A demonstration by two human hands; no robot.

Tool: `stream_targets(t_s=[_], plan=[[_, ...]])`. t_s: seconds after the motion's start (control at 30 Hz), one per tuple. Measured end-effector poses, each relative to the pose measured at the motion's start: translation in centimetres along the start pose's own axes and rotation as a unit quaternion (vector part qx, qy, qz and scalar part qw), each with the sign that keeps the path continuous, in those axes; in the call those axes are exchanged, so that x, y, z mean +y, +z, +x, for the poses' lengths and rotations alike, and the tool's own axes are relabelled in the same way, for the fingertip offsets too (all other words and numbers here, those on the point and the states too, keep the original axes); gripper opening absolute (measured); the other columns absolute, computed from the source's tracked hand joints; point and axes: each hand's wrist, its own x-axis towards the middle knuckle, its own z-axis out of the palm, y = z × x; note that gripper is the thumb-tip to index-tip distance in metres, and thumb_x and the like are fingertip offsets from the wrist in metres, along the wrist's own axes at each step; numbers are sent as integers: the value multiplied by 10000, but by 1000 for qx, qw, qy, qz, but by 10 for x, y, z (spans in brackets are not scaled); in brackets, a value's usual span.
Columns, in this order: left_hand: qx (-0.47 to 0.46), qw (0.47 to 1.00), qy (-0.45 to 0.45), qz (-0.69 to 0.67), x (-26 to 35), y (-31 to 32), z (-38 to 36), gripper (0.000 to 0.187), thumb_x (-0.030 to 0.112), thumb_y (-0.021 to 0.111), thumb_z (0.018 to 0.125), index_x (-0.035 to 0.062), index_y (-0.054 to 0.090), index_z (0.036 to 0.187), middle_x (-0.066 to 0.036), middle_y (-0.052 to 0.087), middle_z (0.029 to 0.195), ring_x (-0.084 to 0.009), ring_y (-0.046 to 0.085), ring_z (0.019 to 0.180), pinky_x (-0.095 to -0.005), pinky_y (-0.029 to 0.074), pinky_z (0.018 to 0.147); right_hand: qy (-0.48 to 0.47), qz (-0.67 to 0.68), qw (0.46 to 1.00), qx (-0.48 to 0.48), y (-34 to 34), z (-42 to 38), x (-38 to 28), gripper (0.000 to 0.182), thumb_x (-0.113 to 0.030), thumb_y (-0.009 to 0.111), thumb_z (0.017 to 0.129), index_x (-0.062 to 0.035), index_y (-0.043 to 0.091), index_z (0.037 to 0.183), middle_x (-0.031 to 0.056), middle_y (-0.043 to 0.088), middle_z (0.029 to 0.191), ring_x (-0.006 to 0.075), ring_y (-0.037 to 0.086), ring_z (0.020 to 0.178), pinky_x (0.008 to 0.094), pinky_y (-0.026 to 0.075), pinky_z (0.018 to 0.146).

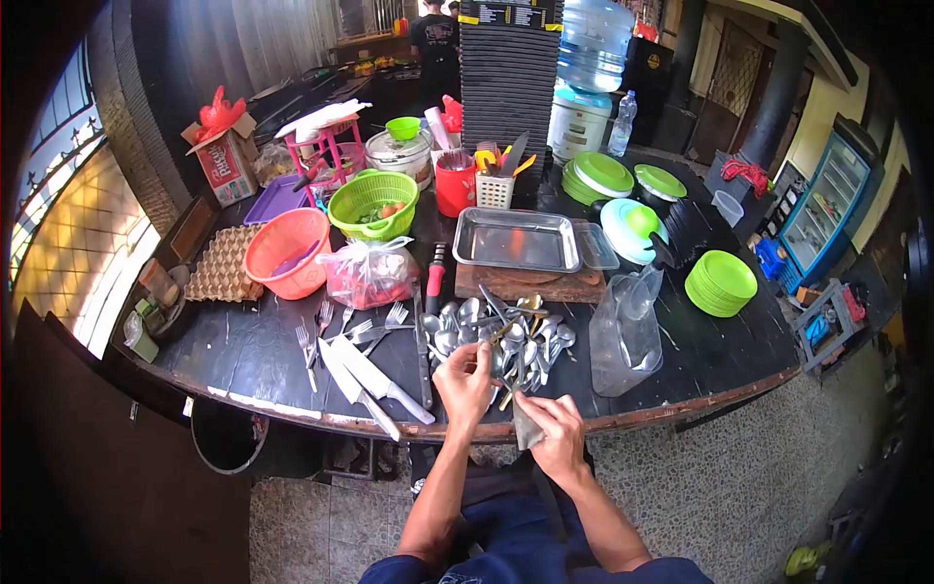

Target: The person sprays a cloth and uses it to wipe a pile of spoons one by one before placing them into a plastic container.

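Note:
My left hand (463, 385) is closed in a pinch on a thin piece of metal cutlery; its kind is hard to make out against the pile. My right hand (556, 434) grips a grey cloth (526, 424), folded around the lower end of that cutlery. Just beyond both hands lies a loose heap of metal spoons (470, 311), some gold-coloured. To the left are several forks (397, 314) and two white-bladed knives (356, 375). A dark narrow knife (423, 350) lies between them and the spoons.
Behind the heap, a metal tray (516, 241) rests on a wooden board (545, 285). A clear plastic container (623, 341) stands at right, beyond it stacked green plates (721, 283). Orange (288, 255) and green baskets (374, 205) and a plastic bag (371, 273) stand left. A person (435, 44) stands far back.

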Motion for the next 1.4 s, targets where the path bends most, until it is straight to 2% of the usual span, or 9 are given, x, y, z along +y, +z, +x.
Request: stream_targets(t_s=[0.33, 0.43, 0.6, 0.67, 0.7, 0.73, 0.8, 1.0, 1.4], plan=[[-10, 982, 7, -191, -14, -17, 20, 171, 120, 680, 995, -38, 746, 989, -59, 729, 906, -123, 681, 752, -261, 569, 562, 216, 241, 945, 46, -6, -14, 28, 269, -140, 799, 878, -33, 774, 1124, 156, 774, 989, 203, 718, 877, 326, 544, 797], [-163, 977, -21, -138, -18, -11, 3, 118, 75, 716, 962, -23, 764, 1008, -75, 737, 935, -110, 671, 792, -267, 567, 697, 287, 323, 895, 113, -5, 0, 31, 347, -161, 766, 926, -18, 715, 1238, 161, 746, 1117, 191, 695, 990, 325, 534, 873], [-167, 977, -30, -130, -23, 27, -32, 70, -21, 735, 905, -33, 764, 967, -65, 739, 925, -98, 653, 785, -243, 520, 721, 220, 308, 923, 74, 6, 16, 18, 351, -125, 758, 918, 25, 662, 1220, 172, 758, 1023, 213, 728, 939, 341, 553, 813], [-164, 981, 0, -102, -26, 30, -31, 55, -21, 734, 903, -33, 761, 949, -53, 727, 878, -94, 649, 770, -237, 518, 703, 244, 273, 928, 68, 6, 12, 16, 281, -86, 748, 924, 19, 674, 1174, 73, 733, 909, 83, 639, 819, 281, 534, 723], [-151, 985, 19, -76, -26, 32, -29, 42, -20, 737, 902, -32, 758, 936, -54, 723, 865, -92, 646, 763, -238, 515, 692, 270, 249, 929, 38, 3, 7, 18, 295, -116, 753, 897, 23, 670, 1144, 220, 739, 944, 284, 755, 893, 377, 559, 745], [-138, 989, 37, -47, -26, 33, -28, 30, -18, 739, 902, -31, 755, 923, -54, 719, 852, -90, 644, 755, -238, 513, 680, 235, 220, 945, 49, 9, 1, 24, 275, -122, 761, 886, 16, 680, 1110, 210, 728, 909, 349, 737, 823, 399, 550, 698], [-114, 987, 5, -117, -23, 38, -21, 49, 16, 754, 907, -21, 724, 895, -43, 716, 823, -79, 625, 722, -228, 490, 658, 188, 209, 958, 56, 8, -8, 24, 255, -123, 769, 902, 19, 683, 1095, 115, 710, 807, 121, 648, 728, 325, 516, 652], [-88, 983, -14, -159, 2, 53, 8, 54, 54, 720, 951, 2, 713, 938, 5, 664, 744, -43, 502, 569, -217, 369, 502, 157, 184, 968, 64, -9, -26, 28, 233, -133, 800, 874, 23, 729, 1033, 166, 707, 809, 252, 707, 711, 351, 515, 630], [-222, 891, 392, -61, 99, 144, 5, 222, -206, 540, 857, -78, 694, 953, -161, 711, 1007, -216, 721, 856, -293, 610, 770, 252, 241, 936, 35, -4, -59, 57, 264, -178, 797, 878, -41, 747, 1097, 168, 751, 916, 298, 743, 841, 365, 566, 747]])
